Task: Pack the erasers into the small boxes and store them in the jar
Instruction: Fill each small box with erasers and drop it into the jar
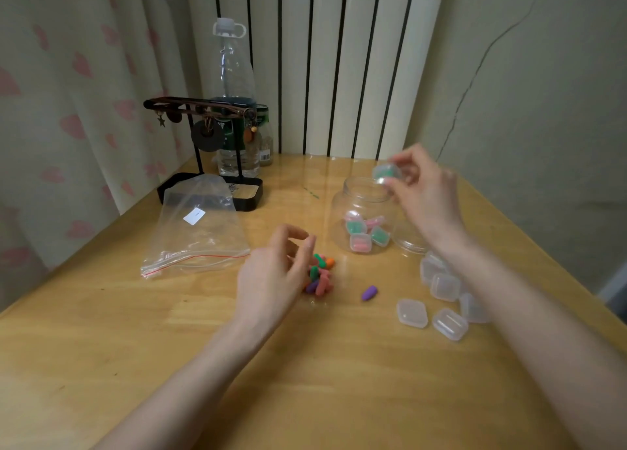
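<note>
My right hand (425, 192) pinches a small clear box with a green eraser inside (386, 173), just above the mouth of the open clear jar (342, 205). Several packed boxes, pink and green, lie in the jar's bottom (364, 232). My left hand (274, 273) hovers with loosely curled fingers beside a pile of coloured erasers (320, 275) and holds nothing. A single purple eraser (369, 293) lies apart on the table. Several empty clear boxes (441, 302) sit under and beside my right forearm.
The jar's clear lid (412, 241) lies right of the jar. An empty zip bag (200, 232) lies at the left. Behind it stand a black jewellery stand (210, 164), a water bottle (234, 86) and a small spice jar (266, 134). The wooden table (305, 365) meets curtain and radiator.
</note>
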### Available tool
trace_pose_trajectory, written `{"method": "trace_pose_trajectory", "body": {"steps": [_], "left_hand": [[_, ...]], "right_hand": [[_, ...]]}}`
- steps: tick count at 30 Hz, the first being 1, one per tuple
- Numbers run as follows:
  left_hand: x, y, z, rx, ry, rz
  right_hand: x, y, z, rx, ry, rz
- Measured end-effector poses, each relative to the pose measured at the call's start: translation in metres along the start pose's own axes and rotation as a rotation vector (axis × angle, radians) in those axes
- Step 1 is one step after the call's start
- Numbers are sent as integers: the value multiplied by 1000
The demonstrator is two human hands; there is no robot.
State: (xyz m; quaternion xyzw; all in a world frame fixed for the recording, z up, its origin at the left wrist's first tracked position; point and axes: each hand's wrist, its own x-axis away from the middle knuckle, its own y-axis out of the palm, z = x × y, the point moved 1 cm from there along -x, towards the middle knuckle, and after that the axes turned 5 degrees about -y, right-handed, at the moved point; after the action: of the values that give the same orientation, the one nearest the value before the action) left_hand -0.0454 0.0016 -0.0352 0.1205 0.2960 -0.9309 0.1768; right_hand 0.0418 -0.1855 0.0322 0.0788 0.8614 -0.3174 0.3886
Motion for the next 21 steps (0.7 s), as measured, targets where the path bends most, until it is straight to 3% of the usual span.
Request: {"method": "trace_pose_trajectory", "body": {"steps": [2, 6, 9, 10, 11, 13, 15, 18, 21], "left_hand": [[-4, -4, -7, -139, 24, 85], [-8, -3, -13, -253, 4, 76], [-9, -3, -12, -250, -3, 53], [-9, -2, -12, -246, -5, 43], [-8, -1, -12, -238, -6, 30], [-8, 2, -12, -206, -14, -7], [-7, 6, -9, -55, -64, -86], [-1, 9, -1, 197, -166, -262], [6, 11, 6, 344, -220, -384]], "right_hand": [[-27, 3, 13, 90, 23, 7], [-36, 15, 23, 340, 21, -254], [-21, -5, 14, 250, -20, -149], [-13, -14, 14, 211, -13, -232], [-2, -22, 16, 186, 20, -420], [26, -31, 17, 191, 141, -915], [51, -31, 22, 385, 113, -1200], [69, -25, 25, 560, -27, -1191], [67, -27, 20, 320, -9, -1027]]}}
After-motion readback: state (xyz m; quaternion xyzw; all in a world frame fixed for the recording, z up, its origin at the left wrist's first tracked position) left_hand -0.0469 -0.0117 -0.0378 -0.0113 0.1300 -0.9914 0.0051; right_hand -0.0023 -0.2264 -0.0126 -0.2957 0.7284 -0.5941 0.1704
